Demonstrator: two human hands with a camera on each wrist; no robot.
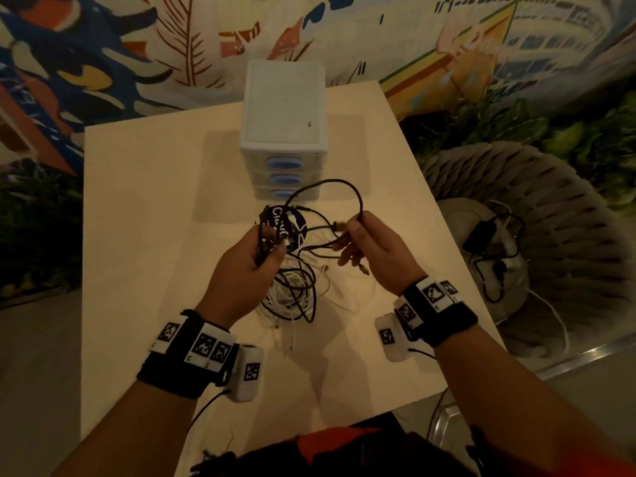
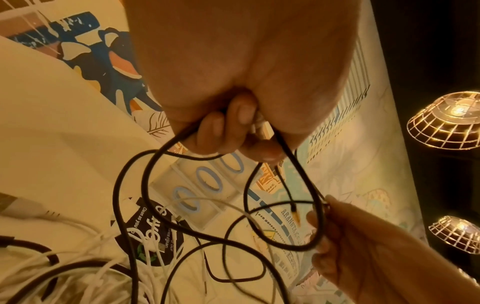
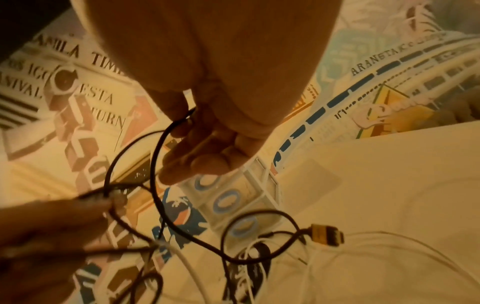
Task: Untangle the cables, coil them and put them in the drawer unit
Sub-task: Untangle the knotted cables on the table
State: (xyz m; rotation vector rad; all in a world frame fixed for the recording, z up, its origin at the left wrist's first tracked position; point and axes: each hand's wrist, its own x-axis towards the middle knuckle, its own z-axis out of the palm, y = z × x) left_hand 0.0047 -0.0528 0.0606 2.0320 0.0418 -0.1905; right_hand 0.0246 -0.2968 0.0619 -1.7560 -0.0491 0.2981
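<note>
My left hand (image 1: 263,251) is raised over the pale table (image 1: 144,208) and grips several loops of a black cable (image 1: 344,187); its fingers (image 2: 233,125) curl round the strands. To the right, my right hand (image 1: 356,232) pinches the same black cable (image 3: 158,156) between thumb and fingers near a gold plug (image 3: 326,234). A tangle of white and black cables (image 1: 292,294) lies on the table under both hands. The white drawer unit (image 1: 284,132), with three blue-handled drawers all closed, stands just beyond the hands.
A round dark sticker (image 1: 285,223) lies on the table in front of the drawer unit. Right of the table stands a woven chair (image 1: 537,187) holding a black charger with cables (image 1: 485,235). A painted wall rises behind the table. Lit wire lamps (image 2: 446,119) hang above.
</note>
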